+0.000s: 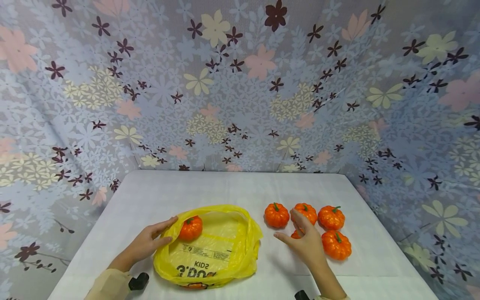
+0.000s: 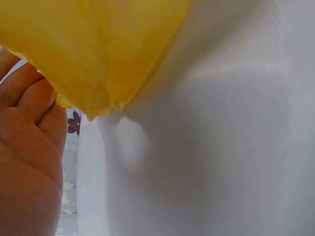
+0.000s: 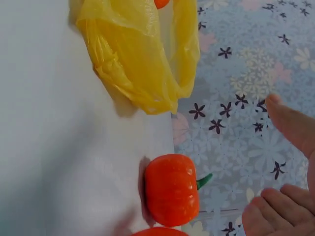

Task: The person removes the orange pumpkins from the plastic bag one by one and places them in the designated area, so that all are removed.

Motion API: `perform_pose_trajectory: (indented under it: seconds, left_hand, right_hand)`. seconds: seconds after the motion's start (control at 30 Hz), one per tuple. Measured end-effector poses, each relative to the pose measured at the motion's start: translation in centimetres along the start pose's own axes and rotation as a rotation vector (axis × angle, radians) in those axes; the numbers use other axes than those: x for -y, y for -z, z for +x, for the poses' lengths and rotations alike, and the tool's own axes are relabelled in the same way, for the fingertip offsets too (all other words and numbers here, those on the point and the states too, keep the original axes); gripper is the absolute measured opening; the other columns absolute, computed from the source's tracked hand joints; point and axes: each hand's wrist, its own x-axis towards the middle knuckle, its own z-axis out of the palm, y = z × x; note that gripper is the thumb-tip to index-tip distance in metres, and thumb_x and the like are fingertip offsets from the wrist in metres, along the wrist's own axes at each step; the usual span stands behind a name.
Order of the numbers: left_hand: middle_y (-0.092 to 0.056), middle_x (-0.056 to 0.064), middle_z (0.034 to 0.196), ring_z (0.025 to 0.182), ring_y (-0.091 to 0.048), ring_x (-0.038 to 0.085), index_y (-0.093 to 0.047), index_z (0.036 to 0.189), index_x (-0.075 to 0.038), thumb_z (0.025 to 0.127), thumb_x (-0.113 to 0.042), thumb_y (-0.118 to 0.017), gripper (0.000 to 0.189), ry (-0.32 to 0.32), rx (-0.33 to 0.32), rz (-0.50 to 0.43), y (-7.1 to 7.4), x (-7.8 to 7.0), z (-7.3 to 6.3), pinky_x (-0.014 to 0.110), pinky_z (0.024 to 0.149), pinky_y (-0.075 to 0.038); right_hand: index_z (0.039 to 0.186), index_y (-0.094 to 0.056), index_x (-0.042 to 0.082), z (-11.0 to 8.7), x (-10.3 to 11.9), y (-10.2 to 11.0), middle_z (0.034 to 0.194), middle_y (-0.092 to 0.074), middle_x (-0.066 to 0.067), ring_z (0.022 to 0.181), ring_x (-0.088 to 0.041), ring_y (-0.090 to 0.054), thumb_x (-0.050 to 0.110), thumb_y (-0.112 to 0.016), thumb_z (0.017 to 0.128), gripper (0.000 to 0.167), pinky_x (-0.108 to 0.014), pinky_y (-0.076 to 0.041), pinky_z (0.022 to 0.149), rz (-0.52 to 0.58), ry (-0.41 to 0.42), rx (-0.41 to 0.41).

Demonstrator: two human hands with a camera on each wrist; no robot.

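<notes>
A yellow plastic bag (image 1: pixel 210 250) lies with its mouth spread wide and dark printing showing. Inside it, by the left rim, is one small orange pumpkin (image 1: pixel 191 228) with a green stem. My left hand (image 1: pixel 144 246) touches the bag's left side with extended fingers. Over the group of orange pumpkins at right hovers my right hand (image 1: pixel 308 241), thumb and fingers apart, holding nothing. Beneath it one pumpkin (image 1: pixel 296 234) is mostly hidden; another pumpkin (image 1: pixel 305 213) shows just behind its fingertips. The right wrist view catches a pumpkin (image 3: pixel 172 190) apart from that hand.
More pumpkins sit around the right hand: one at its left (image 1: pixel 276 215), another behind it to the right (image 1: pixel 331 217) and a third beside the wrist (image 1: pixel 336 245). All rest on the white table (image 1: pixel 240 187). A flower-patterned curtain (image 1: pixel 240 104) hangs behind and along both sides.
</notes>
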Motion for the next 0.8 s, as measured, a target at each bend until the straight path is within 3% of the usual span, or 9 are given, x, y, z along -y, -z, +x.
perform_pose_trajectory:
  seconds: [0.17, 0.33, 0.5, 0.8]
  left_hand:
    - [-0.039, 0.013, 0.156, 0.146, -0.029, 0.042, -0.046, 0.151, -0.007, 0.098, -0.03, -0.066, 0.061, 0.018, 0.002, -0.004, 0.1, -0.1, 0.0, 0.063, 0.115, -0.022]
    - [-0.04, 0.013, 0.156, 0.146, -0.028, 0.041, -0.046, 0.151, -0.006, 0.098, -0.029, -0.066, 0.061, 0.003, 0.006, -0.013, 0.1, 0.0, 0.1, 0.063, 0.115, -0.021]
    - [-0.04, 0.013, 0.156, 0.146, -0.029, 0.041, -0.046, 0.151, -0.007, 0.098, -0.028, -0.066, 0.06, -0.004, 0.005, -0.011, 0.0, 0.1, 0.1, 0.062, 0.115, -0.022]
    - [-0.04, 0.013, 0.156, 0.146, -0.029, 0.041, -0.046, 0.151, -0.007, 0.098, -0.028, -0.066, 0.061, -0.003, 0.006, -0.022, -0.2, 0.1, 0.0, 0.062, 0.116, -0.021]
  right_hand:
    - [0.148, -0.046, 0.001, 0.5, 0.1, -1.1, 0.152, -0.047, -0.014, 0.14, -0.029, -0.043, 0.031, -0.094, 0.071, 0.096, -0.036, -0.041, 0.109, 0.032, 0.051, 0.059]
    - [0.147, -0.047, 0.001, 0.8, 0.5, -2.4, 0.15, -0.049, -0.015, 0.139, -0.032, -0.044, 0.021, -0.092, 0.074, 0.088, -0.042, -0.04, 0.111, 0.076, 0.056, 0.106]
    - [0.147, -0.048, 0.001, 1.0, 0.5, -3.6, 0.149, -0.05, -0.015, 0.138, -0.033, -0.046, 0.021, -0.092, 0.074, 0.089, -0.046, -0.041, 0.11, 0.078, 0.061, 0.13]
    - [0.145, -0.052, 0.002, 1.0, 1.6, -5.8, 0.147, -0.052, -0.016, 0.137, -0.031, -0.048, 0.021, -0.094, 0.071, 0.086, -0.039, -0.043, 0.108, 0.137, 0.102, 0.182]
